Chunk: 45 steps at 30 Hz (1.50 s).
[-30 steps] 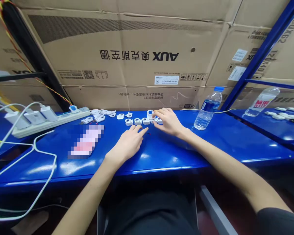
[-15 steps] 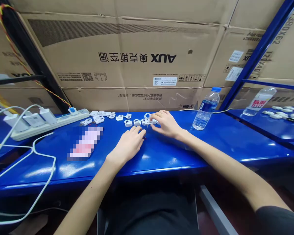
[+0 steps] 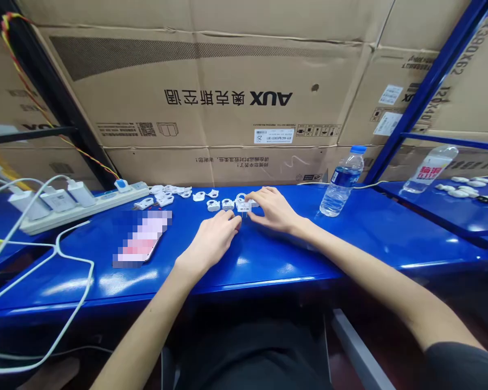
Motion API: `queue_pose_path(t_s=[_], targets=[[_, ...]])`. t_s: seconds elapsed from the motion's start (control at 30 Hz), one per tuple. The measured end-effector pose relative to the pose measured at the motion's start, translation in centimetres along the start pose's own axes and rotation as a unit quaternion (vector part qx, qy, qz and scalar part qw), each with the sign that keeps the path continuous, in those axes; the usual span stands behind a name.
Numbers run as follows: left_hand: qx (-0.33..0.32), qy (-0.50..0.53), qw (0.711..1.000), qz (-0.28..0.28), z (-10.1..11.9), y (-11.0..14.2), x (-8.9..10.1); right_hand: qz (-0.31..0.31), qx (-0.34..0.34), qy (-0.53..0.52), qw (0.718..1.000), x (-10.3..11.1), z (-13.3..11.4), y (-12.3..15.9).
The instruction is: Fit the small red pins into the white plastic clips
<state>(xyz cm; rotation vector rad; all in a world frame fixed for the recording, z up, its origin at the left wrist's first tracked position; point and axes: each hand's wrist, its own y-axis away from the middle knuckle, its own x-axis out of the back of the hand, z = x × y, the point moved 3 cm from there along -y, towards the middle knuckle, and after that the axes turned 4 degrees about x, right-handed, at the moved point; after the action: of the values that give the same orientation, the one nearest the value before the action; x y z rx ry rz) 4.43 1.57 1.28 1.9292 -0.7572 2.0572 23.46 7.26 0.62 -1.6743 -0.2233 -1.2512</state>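
My right hand pinches a white two-pin plug with a ring-shaped handle, its pins pointing down toward me. My left hand is just left of it, low over the blue table. Its fingers are curled together, and whatever they may hold is hidden. Just beyond the left fingers, two similar white plugs sit in a row. More white plugs lie farther left, several of them heaped near the power strip.
A white power strip with chargers and white cables is on the left. A phone, partly blurred out, lies beside it. A water bottle stands at right; another bottle is beyond the blue post. Cardboard boxes form the back.
The plug in my right hand has come down and slightly left, and its pins now show near my left fingertips. My left hand has barely moved.
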Motion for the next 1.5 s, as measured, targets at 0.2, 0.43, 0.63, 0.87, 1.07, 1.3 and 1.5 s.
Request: queue_pose_path(t_s=[0.2,0.43,0.63,0.87,1.07,1.3,1.5], targets=[[0.073,0.058,0.986,0.141,-0.8,0.0,1.2,0.013,-0.01,-0.023,1.0,-0.1,-1.0,0.0],[0.097,0.092,0.971,0.196,-0.9,0.3,1.6,0.042,0.003,-0.052,0.998,-0.3,-2.2,0.0],[0.082,0.102,0.97,0.203,-0.9,0.3,1.6,0.044,0.0,-0.048,0.998,-0.3,-2.2,0.0],[0.067,0.139,0.967,0.202,-1.0,0.1,1.5,0.034,0.037,-0.035,0.998,-0.4,-2.4,0.1],[0.047,0.153,0.965,0.207,-0.9,0.2,1.6,0.041,0.053,-0.033,0.997,-0.3,-2.6,0.1],[0.043,0.144,0.971,0.184,-1.1,0.1,1.4,0.03,0.051,-0.028,0.998,-0.2,-2.7,0.1],[0.045,0.139,0.971,0.188,-1.0,0.0,1.2,0.037,0.048,-0.031,0.998,-0.2,-2.6,0.2]])
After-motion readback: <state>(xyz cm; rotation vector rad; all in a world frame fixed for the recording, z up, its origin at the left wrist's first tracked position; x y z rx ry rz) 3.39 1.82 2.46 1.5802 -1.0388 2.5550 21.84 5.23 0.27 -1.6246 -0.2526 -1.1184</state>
